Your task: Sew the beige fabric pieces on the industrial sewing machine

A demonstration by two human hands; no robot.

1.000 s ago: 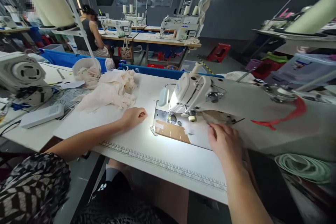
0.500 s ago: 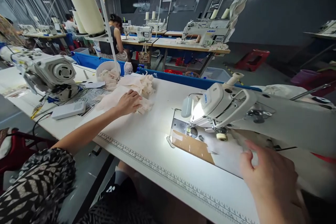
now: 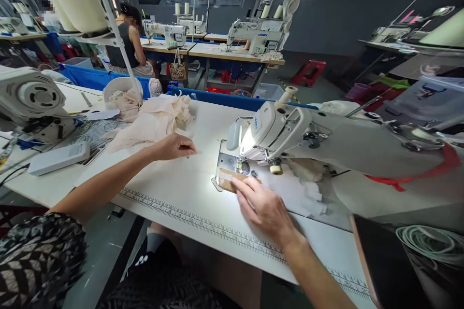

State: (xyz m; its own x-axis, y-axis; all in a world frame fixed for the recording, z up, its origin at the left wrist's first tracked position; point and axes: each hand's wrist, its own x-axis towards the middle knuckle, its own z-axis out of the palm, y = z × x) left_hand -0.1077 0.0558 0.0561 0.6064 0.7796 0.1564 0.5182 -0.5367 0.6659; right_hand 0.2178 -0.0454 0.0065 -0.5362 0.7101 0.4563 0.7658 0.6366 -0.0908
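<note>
Fingers of the right hand lie outstretched, unclenched, over the brown strip just before the machine; those of the left hand curl above the counter, and whether they pinch anything I cannot tell. White cloth lies under the machine's arm and a pale pile rests just beyond the left hand.

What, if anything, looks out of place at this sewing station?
Perhaps the red strip hanging loosely against the machine: its bright colour stands out from the pale fabric, and its purpose isn't clear.
</note>
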